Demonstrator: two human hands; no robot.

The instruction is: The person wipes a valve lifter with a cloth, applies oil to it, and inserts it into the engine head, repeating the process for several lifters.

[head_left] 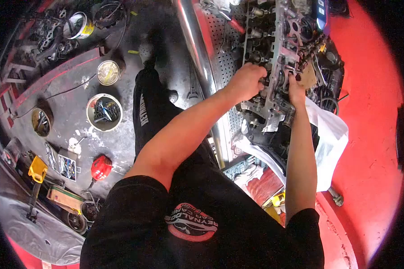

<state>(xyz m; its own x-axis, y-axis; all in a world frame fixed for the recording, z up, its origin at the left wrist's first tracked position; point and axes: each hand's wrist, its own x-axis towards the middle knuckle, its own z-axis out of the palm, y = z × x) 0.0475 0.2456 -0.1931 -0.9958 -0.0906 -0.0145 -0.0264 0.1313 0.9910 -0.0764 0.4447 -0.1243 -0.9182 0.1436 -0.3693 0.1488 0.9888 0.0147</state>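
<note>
Far left, on the dark, paint-spattered workshop floor (72, 112): a yellow-handled tool (37, 168), and above it a small round open tin (41, 122) with dark metal bits inside, too dim to name. Further right, a wide white round bucket (104, 112), full of dark hand tools, some with blue handles. Just above that, a round tin with a pale lid (108, 72). At the top edge, a white-and-yellow can (79, 24), contents too blurred to tell. Below the bucket, a small red cap-shaped object (101, 167). All well apart from the hands.

Past the black trouser leg, a shiny chrome tube (196, 45) along the edge of a perforated metal counter (224, 58). On the counter, the large grey metal cylinder head (276, 54), lengthwise away from the body. Left grip (247, 81) closed tight on the cylinder head's near-left side, knuckles up; whatever sits inside the fist, hidden. Right grip (296, 88) against the head's right edge, fingers tucked behind the metal, so open or closed: cannot tell. Just beside that grip, a dark timing chain (312, 50). Under the right forearm, white printed paper sheets (332, 136), spilling onto a glossy red panel (377, 112).
</note>
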